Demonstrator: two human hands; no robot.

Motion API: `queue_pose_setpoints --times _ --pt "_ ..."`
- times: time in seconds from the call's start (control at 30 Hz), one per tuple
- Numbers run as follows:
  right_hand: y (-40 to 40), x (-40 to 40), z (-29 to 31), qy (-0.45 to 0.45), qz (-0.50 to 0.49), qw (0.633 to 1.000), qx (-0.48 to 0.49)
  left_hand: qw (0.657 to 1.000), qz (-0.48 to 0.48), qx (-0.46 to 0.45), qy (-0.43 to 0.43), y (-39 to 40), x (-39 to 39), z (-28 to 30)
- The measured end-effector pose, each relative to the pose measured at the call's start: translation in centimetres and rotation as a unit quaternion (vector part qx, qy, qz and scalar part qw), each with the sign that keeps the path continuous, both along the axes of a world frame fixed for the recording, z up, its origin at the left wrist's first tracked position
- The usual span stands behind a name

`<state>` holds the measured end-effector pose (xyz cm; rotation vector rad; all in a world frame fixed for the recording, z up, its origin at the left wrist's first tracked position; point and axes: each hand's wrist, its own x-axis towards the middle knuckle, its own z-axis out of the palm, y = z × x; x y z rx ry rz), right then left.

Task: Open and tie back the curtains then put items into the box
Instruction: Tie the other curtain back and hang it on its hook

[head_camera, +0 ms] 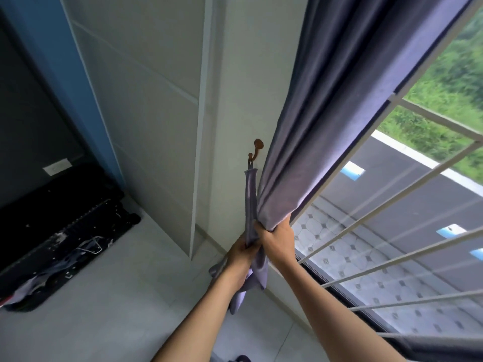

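Right hand grips gathered grey-purple fabric curtain by window edge; left hand fingers closed round matching tie-back strap hanging from brown wall hook. Cloth soft, light, likely slippery; hold bunched.

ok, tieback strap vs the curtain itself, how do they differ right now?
Width: the tieback strap is a narrow band; the curtain is a wide, folded panel.
Hanging: the tieback strap hangs from the wall hook; the curtain comes down from above the frame.
Grip: the left hand holds the tieback strap's lower part; the right hand bunches the curtain.
Shared: same purple-grey fabric.
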<state>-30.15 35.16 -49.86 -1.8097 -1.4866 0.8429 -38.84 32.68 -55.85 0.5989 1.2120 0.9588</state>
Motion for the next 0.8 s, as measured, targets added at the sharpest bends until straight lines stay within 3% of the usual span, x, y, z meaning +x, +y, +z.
queue_pose_setpoints --times 0.2,0.33,0.4,0.43,0.5,0.6,0.7,0.8 --pt "1.3 0.4 -0.2 -0.036 0.023 0.999 -0.023 0.999 -0.020 -0.012 -0.030 0.2 -0.5 0.3" --pt "1.5 0.9 -0.7 -0.038 0.023 0.999 -0.025 0.995 -0.034 0.056 0.077 0.0 -1.0 0.9" --pt "1.7 1.3 -0.9 -0.029 0.022 0.999 -0.026 0.985 0.028 0.097 0.141 -0.6 -1.7 0.7" --pt "1.7 1.5 -0.9 -0.024 0.017 0.999 -0.028 0.966 0.072 0.138 0.209 -0.9 -2.2 0.4" --pt "1.7 1.8 -0.9 -0.014 0.012 0.999 -0.031 0.892 0.101 0.269 0.350 -0.8 -3.2 -0.2" --pt "1.6 1.8 -1.1 -0.021 0.008 0.999 -0.027 0.812 0.067 0.396 0.423 0.3 -3.4 1.4" --pt "1.5 1.6 -1.4 -0.032 0.013 0.999 -0.020 0.806 -0.010 0.406 0.431 1.4 -3.0 2.0" --pt "1.6 1.5 -1.4 -0.031 0.008 0.999 -0.021 0.831 -0.067 0.368 0.412 2.4 -2.6 1.4"
